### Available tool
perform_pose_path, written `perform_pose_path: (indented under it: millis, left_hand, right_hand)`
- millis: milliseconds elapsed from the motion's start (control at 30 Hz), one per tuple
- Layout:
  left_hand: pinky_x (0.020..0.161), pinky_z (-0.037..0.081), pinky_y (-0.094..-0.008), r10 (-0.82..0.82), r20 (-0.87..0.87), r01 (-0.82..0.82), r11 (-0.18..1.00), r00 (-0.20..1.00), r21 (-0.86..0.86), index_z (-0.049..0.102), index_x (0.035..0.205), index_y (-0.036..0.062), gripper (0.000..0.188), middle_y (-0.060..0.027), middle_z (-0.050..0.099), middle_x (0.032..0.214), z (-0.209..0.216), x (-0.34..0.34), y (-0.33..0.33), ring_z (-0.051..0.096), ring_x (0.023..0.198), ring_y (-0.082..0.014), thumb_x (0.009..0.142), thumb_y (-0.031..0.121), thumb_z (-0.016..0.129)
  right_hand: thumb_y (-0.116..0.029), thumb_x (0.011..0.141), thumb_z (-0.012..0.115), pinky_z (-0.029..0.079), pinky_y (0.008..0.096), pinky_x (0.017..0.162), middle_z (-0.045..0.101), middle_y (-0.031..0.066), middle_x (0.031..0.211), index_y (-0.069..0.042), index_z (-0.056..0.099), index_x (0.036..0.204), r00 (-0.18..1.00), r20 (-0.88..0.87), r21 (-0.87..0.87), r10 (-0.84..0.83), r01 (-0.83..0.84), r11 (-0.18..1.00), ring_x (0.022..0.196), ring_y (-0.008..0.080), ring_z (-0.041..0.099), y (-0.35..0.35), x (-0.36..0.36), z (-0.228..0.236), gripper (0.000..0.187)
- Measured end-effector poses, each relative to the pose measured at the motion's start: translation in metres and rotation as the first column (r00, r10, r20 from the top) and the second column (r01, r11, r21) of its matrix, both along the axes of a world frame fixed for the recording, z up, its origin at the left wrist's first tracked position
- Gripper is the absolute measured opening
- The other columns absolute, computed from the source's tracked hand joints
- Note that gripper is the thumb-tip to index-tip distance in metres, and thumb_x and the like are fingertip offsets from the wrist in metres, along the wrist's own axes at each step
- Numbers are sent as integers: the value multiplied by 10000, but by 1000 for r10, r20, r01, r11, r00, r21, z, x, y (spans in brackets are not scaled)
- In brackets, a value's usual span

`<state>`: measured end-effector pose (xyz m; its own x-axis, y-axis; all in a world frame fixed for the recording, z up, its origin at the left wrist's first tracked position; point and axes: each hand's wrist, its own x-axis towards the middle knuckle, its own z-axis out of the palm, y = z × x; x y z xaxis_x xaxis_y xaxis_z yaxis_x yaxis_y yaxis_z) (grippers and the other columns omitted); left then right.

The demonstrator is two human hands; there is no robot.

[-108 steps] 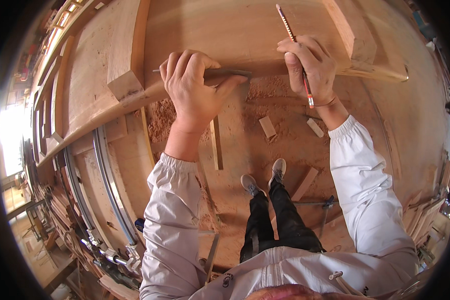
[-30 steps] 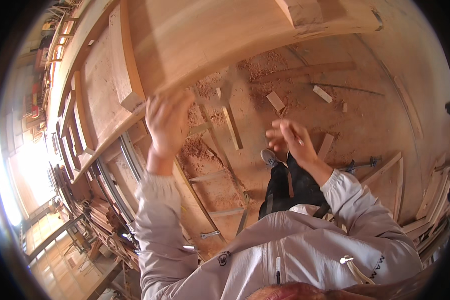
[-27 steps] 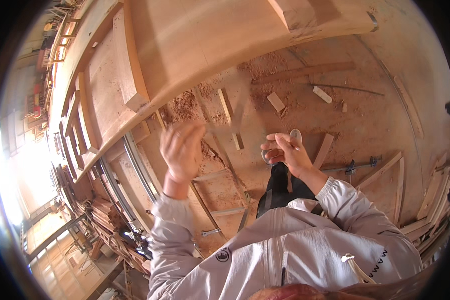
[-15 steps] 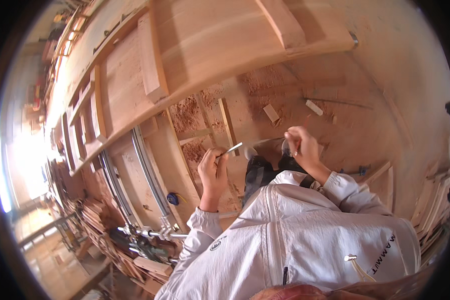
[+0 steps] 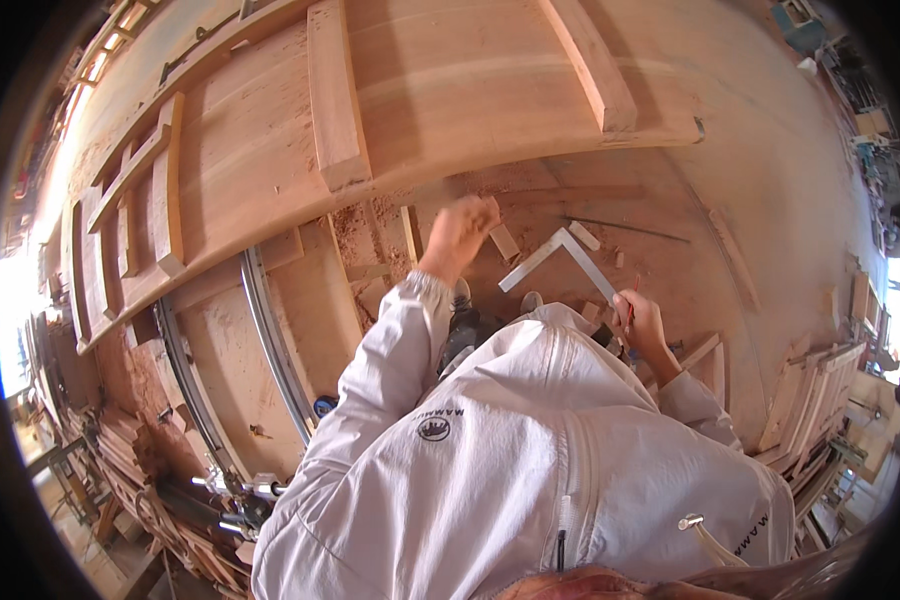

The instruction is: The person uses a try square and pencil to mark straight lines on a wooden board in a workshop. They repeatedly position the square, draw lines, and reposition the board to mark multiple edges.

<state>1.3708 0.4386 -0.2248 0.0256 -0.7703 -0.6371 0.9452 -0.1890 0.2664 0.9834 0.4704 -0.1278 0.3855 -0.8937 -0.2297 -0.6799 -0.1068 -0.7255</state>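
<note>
My right hand (image 5: 642,322) is closed around one arm of a flat, L-shaped metal carpenter's square (image 5: 588,262). The square's corner points away from me and its other arm slants down toward the left. A thin red pencil (image 5: 629,316) shows at the fingers of the same hand. My left hand (image 5: 460,238) is raised just short of the near edge of a long wooden board (image 5: 450,110), apart from the square. Motion smears its fingers, and I cannot make out anything in them.
Wooden crosspieces (image 5: 336,110) lie across the board. Below it, two metal rails (image 5: 275,345) run toward me on the left. Sawdust and offcuts (image 5: 505,242) litter the floor. Timber is stacked at the right (image 5: 815,400) and lower left (image 5: 130,460).
My left hand has come off the square and moved up toward the board's edge. The right hand, with the square, has shifted right and nearer me, and the view has turned somewhat.
</note>
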Motion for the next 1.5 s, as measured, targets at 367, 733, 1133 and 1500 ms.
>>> perform_pose_path:
  millis: [367, 733, 1133, 1500]
  left_hand:
    - [1225, 446, -594, 192, -178, -214, 970, 965, -114, 492, 1470, 17, 695, -197, 563, 1462, 15, 23, -55, 569, 1367, -389, 959, 341, 835]
    - [1054, 591, -472, 39, 261, -37, 999, 965, -15, 568, 1397, -3, 626, -176, 696, 1276, 23, 24, -52, 701, 1159, -315, 983, 398, 811]
    - [937, 600, -413, -305, 880, 353, 920, 365, 172, 712, 1127, -9, 267, -167, 770, 1086, 107, 75, 8, 724, 1044, -261, 1031, 237, 757]
    - [944, 548, -453, 270, 781, 490, 870, -563, 52, 747, 1169, 0, 253, -146, 757, 1136, 125, 86, -35, 678, 1068, -360, 958, 135, 784]
  right_hand:
    - [-178, 1103, 578, 452, 327, 478, 648, 54, 649, 11, 657, 824, 871, 40, 417, -489, 430, 800, 519, 143, 585, 53, -5, 5, 346]
    - [-216, 1101, 621, 412, 285, 475, 624, 22, 663, -4, 686, 867, 835, 129, 278, -535, 488, 828, 530, 94, 555, 42, -4, 12, 322]
    - [-198, 1133, 601, 402, 254, 511, 627, 22, 709, -5, 672, 962, 818, 407, 305, -406, 297, 905, 551, 70, 532, -10, 82, 17, 267]
    - [-140, 1132, 597, 517, 253, 703, 717, 39, 880, -1, 661, 1008, 708, 670, 235, -224, 84, 968, 763, 83, 621, -44, 206, -70, 198]
